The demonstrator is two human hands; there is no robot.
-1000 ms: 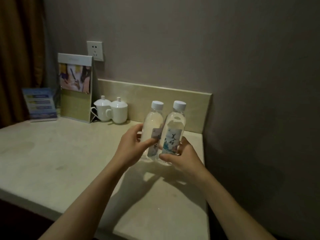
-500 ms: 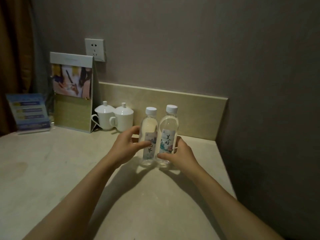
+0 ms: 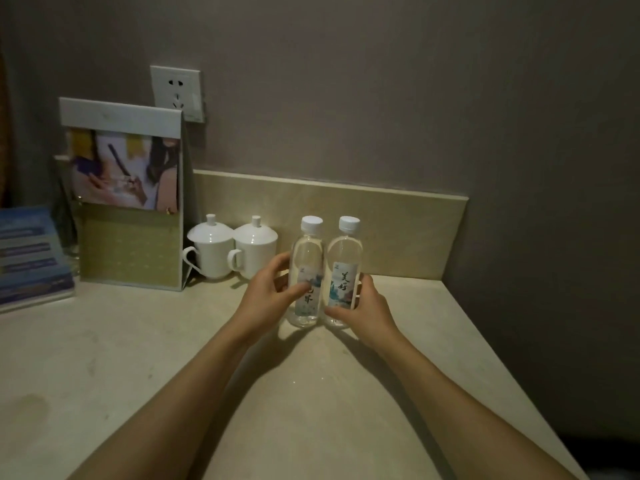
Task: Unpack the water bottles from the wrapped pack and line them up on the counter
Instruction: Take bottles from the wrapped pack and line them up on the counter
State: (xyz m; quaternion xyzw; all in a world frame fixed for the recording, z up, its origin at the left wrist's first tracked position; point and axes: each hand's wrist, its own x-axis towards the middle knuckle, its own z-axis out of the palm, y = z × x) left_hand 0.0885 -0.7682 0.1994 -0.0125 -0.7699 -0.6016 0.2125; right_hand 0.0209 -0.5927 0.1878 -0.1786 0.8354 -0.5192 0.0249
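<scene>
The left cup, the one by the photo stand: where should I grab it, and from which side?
Take the left cup by its handle, which sticks out on the left toward the front. Come from the front-left: the stand is close on its left, and the other cup touches or nearly touches its right. The lid probably just sits loose.

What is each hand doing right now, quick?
Left hand: closed around the left water bottle, thumb across its label.
Right hand: closed around the right water bottle, low on its body.
</scene>
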